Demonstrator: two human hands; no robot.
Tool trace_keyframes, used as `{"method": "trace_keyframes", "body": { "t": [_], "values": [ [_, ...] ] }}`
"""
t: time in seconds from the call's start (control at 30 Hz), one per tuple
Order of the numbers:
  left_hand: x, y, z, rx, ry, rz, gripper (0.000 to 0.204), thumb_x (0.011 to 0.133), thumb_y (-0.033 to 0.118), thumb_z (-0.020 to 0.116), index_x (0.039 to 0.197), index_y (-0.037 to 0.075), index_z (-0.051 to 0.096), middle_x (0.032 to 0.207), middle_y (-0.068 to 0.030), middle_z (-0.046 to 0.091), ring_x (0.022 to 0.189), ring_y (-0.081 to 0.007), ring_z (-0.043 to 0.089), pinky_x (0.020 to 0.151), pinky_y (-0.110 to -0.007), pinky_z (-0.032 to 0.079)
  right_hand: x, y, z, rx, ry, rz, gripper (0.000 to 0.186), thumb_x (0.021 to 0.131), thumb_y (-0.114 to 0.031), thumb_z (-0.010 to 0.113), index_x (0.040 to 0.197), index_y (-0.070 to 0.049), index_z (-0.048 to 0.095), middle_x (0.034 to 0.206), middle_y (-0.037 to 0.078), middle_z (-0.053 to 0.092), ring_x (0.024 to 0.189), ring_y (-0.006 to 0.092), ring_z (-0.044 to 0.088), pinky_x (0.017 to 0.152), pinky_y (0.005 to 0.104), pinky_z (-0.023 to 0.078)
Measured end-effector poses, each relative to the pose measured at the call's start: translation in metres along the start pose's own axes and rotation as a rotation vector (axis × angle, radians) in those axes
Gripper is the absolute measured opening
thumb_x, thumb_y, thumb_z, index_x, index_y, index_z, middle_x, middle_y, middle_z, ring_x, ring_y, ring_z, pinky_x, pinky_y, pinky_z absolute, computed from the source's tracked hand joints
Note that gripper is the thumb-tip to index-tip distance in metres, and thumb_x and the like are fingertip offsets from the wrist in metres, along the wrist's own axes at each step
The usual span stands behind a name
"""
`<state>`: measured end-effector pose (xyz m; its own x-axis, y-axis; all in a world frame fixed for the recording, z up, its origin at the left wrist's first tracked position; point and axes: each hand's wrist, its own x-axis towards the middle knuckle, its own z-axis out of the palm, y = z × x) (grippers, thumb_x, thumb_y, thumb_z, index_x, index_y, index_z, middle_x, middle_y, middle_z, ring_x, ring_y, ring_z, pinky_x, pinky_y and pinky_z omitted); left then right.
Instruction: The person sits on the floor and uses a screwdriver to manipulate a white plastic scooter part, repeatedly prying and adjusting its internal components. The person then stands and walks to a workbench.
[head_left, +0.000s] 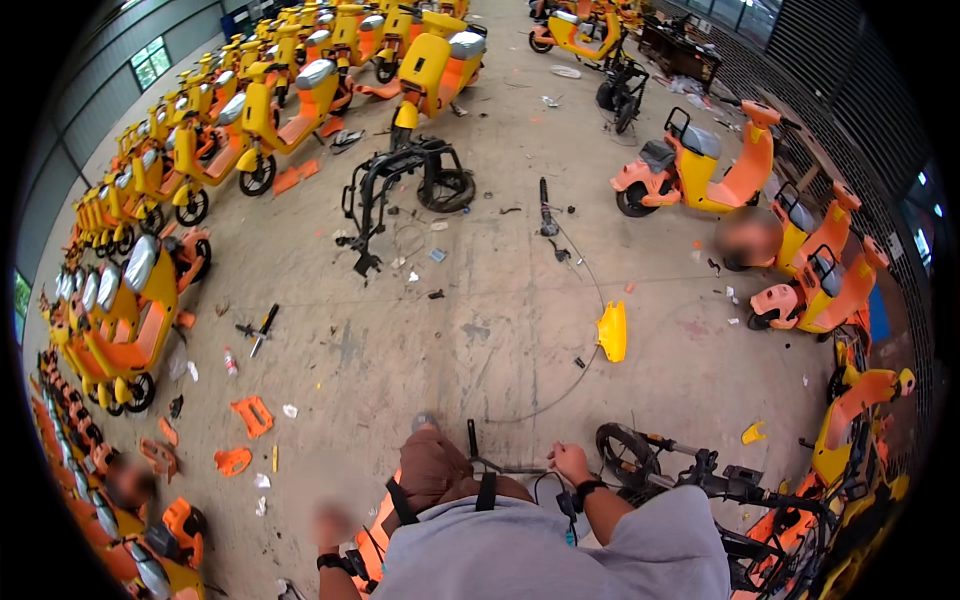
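Note:
My right hand (570,462) is in front of my body with its fingers curled closed. It is at the end of a thin black bar (510,470); what the fingers hold, if anything, is too small to make out. Just right of it is the wheel (628,455) of a stripped black scooter frame (740,488). A black cable hangs below the hand. My left hand (332,525) is low on the left, blurred, its fingers unreadable. Next to that wrist is an orange scooter panel (372,540), partly hidden by my body.
Rows of yellow and orange scooters (300,95) fill the far left, and more (710,165) stand at right. A bare black frame (400,190) lies ahead. A yellow panel (612,332), a long cable, orange pieces (253,415) and a bottle (231,362) litter the concrete floor.

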<state>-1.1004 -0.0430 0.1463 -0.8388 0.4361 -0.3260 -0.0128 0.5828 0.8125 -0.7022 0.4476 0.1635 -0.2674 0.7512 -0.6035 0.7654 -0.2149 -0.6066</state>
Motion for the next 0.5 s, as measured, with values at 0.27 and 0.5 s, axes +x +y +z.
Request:
{"method": "trace_keyframes", "body": {
  "t": [0.27, 0.5],
  "values": [
    [0.211, 0.103, 0.062, -0.023, -0.231, -0.786, 0.028, 0.089, 0.011, 0.054, 0.115, -0.001, 0.056, 0.085, -0.0217, 0.068, 0.071, -0.0348, 0.069, 0.055, -0.045, 0.057, 0.004, 0.154, -0.002, -0.021, 0.104, 0.341, 0.033, 0.074, -0.018, 0.069, 0.100, 0.002, 0.065, 0.083, 0.020, 0.067, 0.076, 0.0331, 0.064, 0.069, 0.0442, 0.051],
    [0.446, 0.271, 0.183, 0.023, -0.545, -0.227, 0.023, 0.085, 0.000, 0.051, 0.105, -0.006, 0.060, 0.087, -0.0211, 0.068, 0.064, -0.0290, 0.068, 0.054, -0.036, 0.057, 0.048, -0.094, -0.008, 0.473, 0.237, 0.553, 0.040, 0.087, -0.032, 0.059, 0.079, 0.006, 0.067, 0.061, 0.017, 0.061, 0.053, 0.0270, 0.060, 0.050, 0.0391, 0.046]
  ]
}}
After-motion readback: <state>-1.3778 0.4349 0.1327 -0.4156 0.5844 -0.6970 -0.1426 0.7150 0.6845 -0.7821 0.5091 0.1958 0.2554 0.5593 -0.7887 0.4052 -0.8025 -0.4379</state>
